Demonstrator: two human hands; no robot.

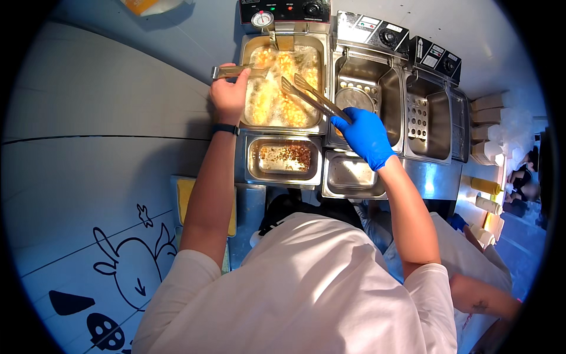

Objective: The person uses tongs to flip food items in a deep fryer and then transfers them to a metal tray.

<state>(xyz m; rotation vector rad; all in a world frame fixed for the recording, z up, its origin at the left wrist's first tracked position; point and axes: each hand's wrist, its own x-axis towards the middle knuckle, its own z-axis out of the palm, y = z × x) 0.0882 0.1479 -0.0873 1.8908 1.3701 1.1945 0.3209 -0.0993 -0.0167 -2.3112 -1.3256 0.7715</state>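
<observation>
Several battered pieces bubble in the oil of a steel deep fryer. My bare left hand is closed around a flat metal utensil at the fryer's left rim, its far end over the oil. In my blue-gloved right hand is a pair of metal tongs. Their two slotted tips are apart above the frying pieces, with nothing seen between them. A dial thermometer stands at the back of the fryer, near a metal clip at the rim.
Two more fryer basins stand to the right. In front are a steel pan with brown crumbs and a second steel pan. A yellow-filled tray lies lower left. Squeeze bottles and a co-worker's arm are at right.
</observation>
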